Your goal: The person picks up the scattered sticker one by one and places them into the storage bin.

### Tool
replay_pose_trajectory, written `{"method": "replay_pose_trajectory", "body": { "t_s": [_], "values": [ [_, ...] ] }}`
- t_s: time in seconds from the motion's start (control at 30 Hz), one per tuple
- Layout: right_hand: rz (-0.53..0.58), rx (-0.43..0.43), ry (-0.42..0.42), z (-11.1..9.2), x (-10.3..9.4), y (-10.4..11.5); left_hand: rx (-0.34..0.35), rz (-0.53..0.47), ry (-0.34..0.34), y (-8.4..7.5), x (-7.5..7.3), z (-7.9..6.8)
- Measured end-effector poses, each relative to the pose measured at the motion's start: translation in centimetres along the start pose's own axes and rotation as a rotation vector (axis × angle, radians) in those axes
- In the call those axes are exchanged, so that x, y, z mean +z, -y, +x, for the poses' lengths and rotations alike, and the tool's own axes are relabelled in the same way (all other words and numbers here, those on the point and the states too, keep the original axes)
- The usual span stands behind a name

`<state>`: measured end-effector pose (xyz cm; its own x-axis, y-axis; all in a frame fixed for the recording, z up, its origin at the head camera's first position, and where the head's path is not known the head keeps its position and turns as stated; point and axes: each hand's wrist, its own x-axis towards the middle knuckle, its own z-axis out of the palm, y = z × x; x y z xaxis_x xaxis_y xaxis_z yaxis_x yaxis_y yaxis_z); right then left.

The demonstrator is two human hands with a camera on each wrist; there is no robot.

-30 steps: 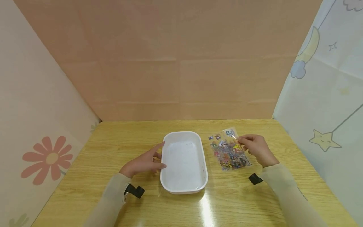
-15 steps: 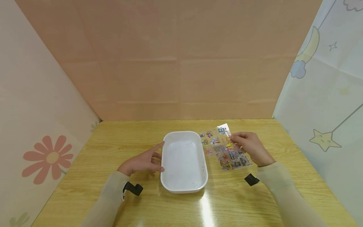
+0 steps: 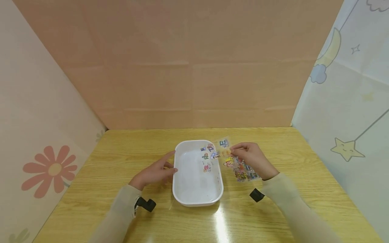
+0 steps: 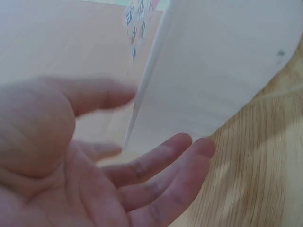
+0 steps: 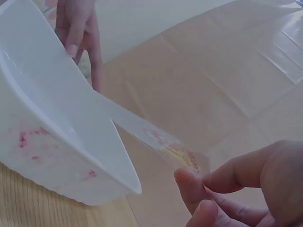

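A white rectangular tray [image 3: 196,190] stands on the wooden table. My left hand [image 3: 153,174] is at its left side, with the thumb and fingertips at the rim; in the left wrist view the fingers [image 4: 161,158] are spread and relaxed beside the tray wall. Between thumb and fingertips, my right hand [image 3: 253,160] pinches a clear sticker sheet [image 3: 224,143] by its edge. This sheet, printed with small colourful pictures, reaches over the tray's right rim. Below the right hand, more clear sticker sheets [image 3: 245,172] lie on the table, partly hidden by the hand.
Pink-red marks [image 5: 33,137] show on the tray's outer wall in the right wrist view. A peach-coloured backdrop [image 3: 194,84] rises behind the table [image 3: 133,145]. Patterned side panels stand left and right.
My right hand has lifted the top sticker sheet off the others and moved it left, over the tray's right side. My left hand has stayed by the tray's left rim.
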<state>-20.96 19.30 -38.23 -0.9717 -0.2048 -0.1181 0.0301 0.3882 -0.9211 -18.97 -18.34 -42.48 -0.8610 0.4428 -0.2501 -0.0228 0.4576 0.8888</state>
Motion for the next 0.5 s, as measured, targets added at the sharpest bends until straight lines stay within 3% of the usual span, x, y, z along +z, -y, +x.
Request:
{"method": "replay_pose_trajectory", "body": {
  "t_s": [0.17,0.5],
  "values": [
    [-0.028,-0.002,0.011,0.3,1.5,0.5,-0.007,0.022,-0.071,-0.4,0.3,0.0],
    [-0.086,0.009,0.016,1.1,4.2,1.3,-0.060,0.038,-0.115,-1.3,0.7,0.1]
  ]
}}
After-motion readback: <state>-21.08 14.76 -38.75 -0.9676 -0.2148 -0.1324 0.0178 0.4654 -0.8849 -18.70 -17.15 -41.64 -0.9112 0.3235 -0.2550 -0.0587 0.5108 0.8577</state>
